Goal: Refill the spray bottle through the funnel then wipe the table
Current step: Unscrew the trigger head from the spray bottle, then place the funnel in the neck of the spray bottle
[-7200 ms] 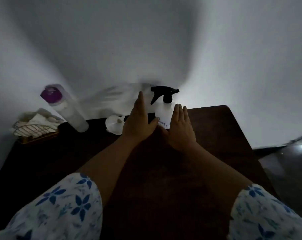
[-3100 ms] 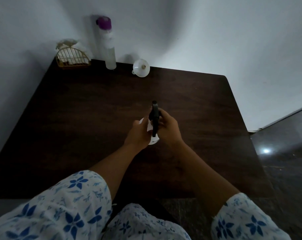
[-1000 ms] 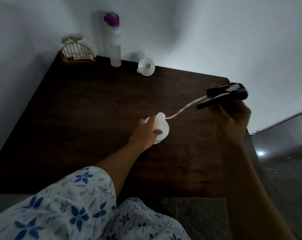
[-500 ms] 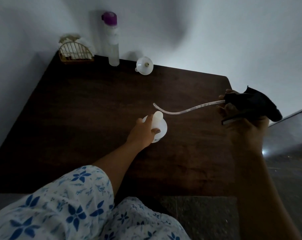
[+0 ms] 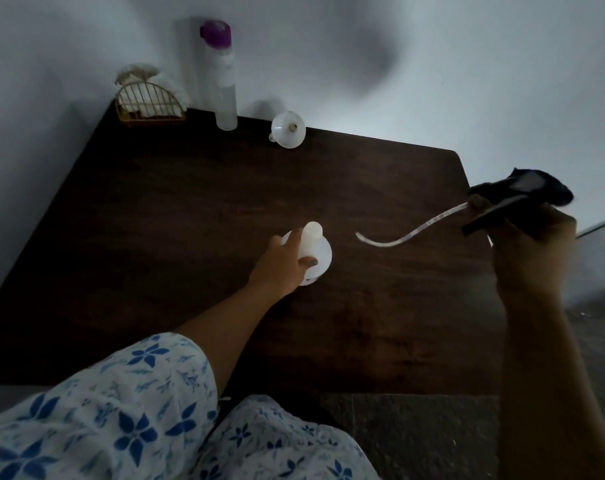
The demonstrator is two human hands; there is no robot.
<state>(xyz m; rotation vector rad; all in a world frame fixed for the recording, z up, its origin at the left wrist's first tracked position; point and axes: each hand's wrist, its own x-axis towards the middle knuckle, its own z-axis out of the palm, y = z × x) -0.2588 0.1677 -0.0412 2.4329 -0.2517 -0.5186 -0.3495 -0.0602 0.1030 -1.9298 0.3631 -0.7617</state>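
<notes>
The left hand (image 5: 279, 265) is gripping the uncapped spray bottle (image 5: 311, 249) mid-surface, fingers curled around it; the right hand (image 5: 533, 251) is clutching the sprayer head (image 5: 523, 195) at the surface's right edge, its tube (image 5: 408, 233) dangling.

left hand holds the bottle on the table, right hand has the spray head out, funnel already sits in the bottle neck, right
Only the funnel is wrong: the head view shows it at the back edge of the table, beside the purple-capped bottle. The left hand does hold the spray bottle, the right hand the spray head.
</notes>
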